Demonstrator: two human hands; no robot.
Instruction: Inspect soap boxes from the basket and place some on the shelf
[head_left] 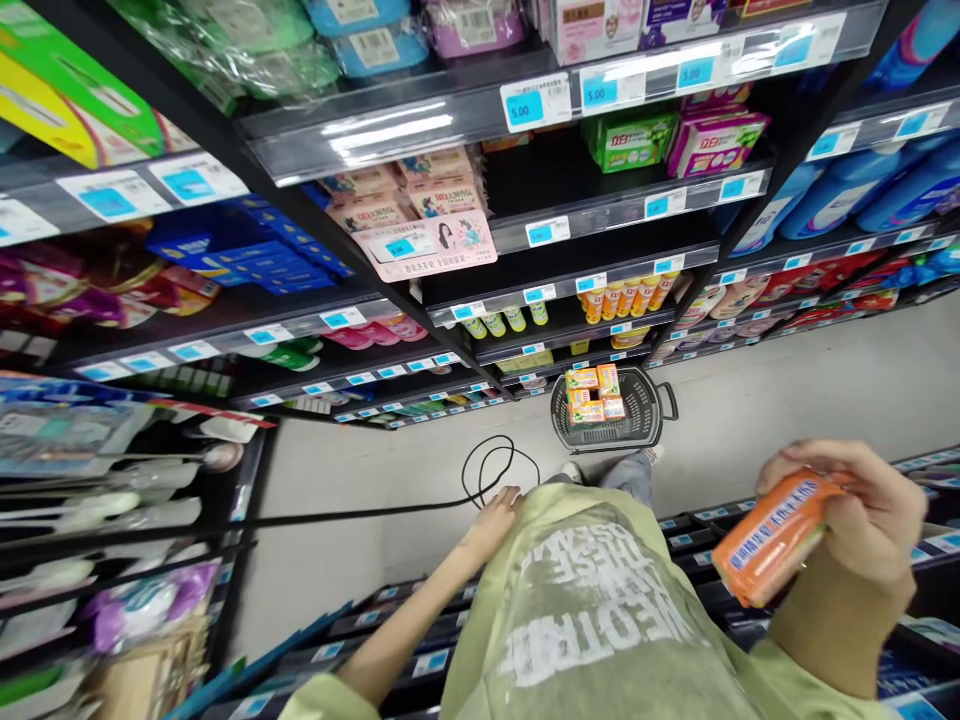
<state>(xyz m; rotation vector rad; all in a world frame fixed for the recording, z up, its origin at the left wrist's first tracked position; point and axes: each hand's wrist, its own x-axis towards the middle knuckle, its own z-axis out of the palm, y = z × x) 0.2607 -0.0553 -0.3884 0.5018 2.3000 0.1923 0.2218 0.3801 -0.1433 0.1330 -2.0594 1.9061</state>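
Observation:
My right hand (870, 510) is closed around an orange wrapped soap pack (776, 540) with blue lettering on a white strip, raised at the right of the head view. Low beside my light green shirt hangs my left hand (499, 520); its fingers look loose and partly stretched, with nothing visible in them. A black cable (420, 507) passes close to that hand; whether they touch I cannot tell. On the floor in front of my feet stands a dark shopping basket (645, 425) with several orange and yellow soap packs (585, 410) in it.
Shelves with price tags (547, 232) rise ahead, holding soap boxes (634, 138) and blue bottles (840, 200). Kitchen utensils hang on a rack (97, 500) at the left. Another shelf unit (390, 610) stands close behind me. The cable loops on the grey floor (360, 460).

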